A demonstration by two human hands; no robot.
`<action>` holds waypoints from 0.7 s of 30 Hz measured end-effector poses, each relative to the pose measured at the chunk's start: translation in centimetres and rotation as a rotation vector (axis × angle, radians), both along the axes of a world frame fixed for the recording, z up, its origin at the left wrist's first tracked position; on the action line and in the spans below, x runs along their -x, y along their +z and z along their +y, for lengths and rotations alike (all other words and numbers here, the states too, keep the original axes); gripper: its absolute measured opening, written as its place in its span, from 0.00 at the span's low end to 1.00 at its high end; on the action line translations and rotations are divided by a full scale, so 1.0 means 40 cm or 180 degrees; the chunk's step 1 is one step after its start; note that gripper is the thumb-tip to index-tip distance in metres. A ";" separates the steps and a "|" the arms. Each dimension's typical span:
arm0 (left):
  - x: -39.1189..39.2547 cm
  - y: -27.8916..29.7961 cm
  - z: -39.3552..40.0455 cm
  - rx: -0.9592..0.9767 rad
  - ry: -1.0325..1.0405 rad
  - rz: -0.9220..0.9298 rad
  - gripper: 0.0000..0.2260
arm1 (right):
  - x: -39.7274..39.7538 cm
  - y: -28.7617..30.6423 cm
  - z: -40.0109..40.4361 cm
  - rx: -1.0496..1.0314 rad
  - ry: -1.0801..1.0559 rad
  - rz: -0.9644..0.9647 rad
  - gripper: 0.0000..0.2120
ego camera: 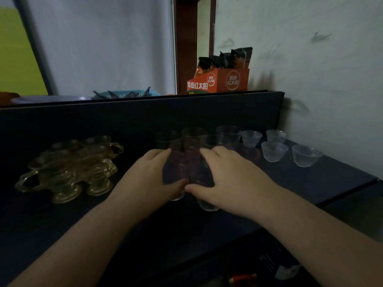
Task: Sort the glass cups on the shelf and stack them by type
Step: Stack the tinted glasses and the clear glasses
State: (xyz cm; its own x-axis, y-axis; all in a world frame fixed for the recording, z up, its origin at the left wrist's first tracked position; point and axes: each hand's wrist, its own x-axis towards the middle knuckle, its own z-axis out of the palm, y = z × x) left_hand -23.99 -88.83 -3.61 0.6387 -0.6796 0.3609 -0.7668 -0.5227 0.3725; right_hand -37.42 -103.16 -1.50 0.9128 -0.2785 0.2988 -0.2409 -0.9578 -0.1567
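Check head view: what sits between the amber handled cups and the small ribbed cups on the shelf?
Head view: a cluster of clear tumblers, with the left hand and right hand each gripping a purplish glass at its front.

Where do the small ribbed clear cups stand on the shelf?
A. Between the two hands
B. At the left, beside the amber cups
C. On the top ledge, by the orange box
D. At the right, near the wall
D: the four ribbed cups stand apart at the shelf's right end by the wall.
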 end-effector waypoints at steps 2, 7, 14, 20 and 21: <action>0.008 -0.002 -0.001 0.0108 -0.0138 0.0035 0.29 | -0.007 -0.006 -0.009 -0.0011 0.0039 0.0083 0.31; 0.023 0.029 0.008 -0.0099 -0.0303 0.0294 0.22 | 0.010 -0.004 -0.023 -0.0095 0.0294 -0.0006 0.29; -0.004 0.092 0.003 0.0650 0.0155 -0.0441 0.39 | 0.031 0.125 -0.100 -0.0485 0.0702 -0.0510 0.26; 0.006 0.211 -0.154 0.1018 0.0113 -0.0480 0.31 | -0.031 0.275 -0.308 -0.0474 0.0578 -0.1198 0.21; 0.005 0.220 -0.189 0.1079 0.0066 -0.0406 0.27 | -0.054 0.286 -0.352 -0.0446 0.0489 -0.1282 0.21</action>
